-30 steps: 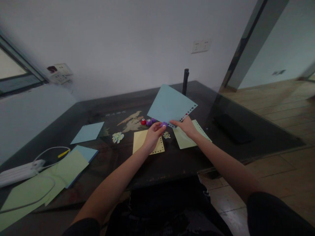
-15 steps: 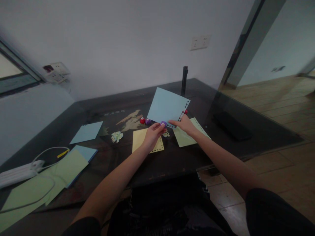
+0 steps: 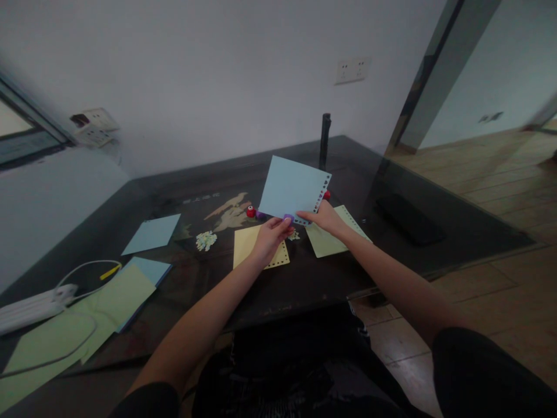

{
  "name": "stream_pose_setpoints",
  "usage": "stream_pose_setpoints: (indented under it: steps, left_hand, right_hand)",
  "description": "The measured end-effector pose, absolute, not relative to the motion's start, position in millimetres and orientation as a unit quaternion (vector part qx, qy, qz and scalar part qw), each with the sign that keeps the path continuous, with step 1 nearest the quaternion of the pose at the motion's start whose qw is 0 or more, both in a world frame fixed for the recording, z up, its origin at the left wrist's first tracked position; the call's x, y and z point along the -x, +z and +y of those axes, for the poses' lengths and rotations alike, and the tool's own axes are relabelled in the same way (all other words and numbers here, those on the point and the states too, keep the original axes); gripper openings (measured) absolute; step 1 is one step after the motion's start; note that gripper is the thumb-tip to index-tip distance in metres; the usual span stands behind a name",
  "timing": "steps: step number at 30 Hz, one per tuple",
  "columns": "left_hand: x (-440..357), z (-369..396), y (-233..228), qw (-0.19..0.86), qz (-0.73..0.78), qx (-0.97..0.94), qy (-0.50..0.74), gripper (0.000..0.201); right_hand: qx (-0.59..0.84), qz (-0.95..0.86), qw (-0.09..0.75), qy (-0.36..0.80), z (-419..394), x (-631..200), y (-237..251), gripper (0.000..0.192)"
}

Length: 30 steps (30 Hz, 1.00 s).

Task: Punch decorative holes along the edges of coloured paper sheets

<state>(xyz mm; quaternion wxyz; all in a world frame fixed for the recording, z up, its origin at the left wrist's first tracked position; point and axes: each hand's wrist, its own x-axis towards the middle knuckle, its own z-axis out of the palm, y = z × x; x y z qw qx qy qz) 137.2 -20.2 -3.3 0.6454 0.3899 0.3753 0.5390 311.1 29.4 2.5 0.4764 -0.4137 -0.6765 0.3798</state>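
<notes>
Now the right hand (image 3: 325, 217) grips the blue paper (image 3: 291, 188), lower and flatter than a second ago. The left hand (image 3: 268, 236) pinches a purple punch (image 3: 288, 219) on the paper's bottom edge, as before.

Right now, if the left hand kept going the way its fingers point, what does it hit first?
Probably the small purple punch at its fingertips: the left hand already touches it at the lower edge of the light blue paper sheet. Depth past that is unclear.

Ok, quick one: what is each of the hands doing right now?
Left hand: closed on a small purple punch at the blue sheet's lower edge.
Right hand: pinching the same blue sheet.
</notes>
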Motion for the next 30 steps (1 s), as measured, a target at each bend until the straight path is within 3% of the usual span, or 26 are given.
stream_pose_setpoints:
  steps: [30]
  left_hand:
    - [-136.2,-18.9,-6.3,0.618,0.412,-0.41,0.53,0.032]
  right_hand:
    - [0.419,-0.681,0.485,0.355,30.3,-310.6,4.5,0.034]
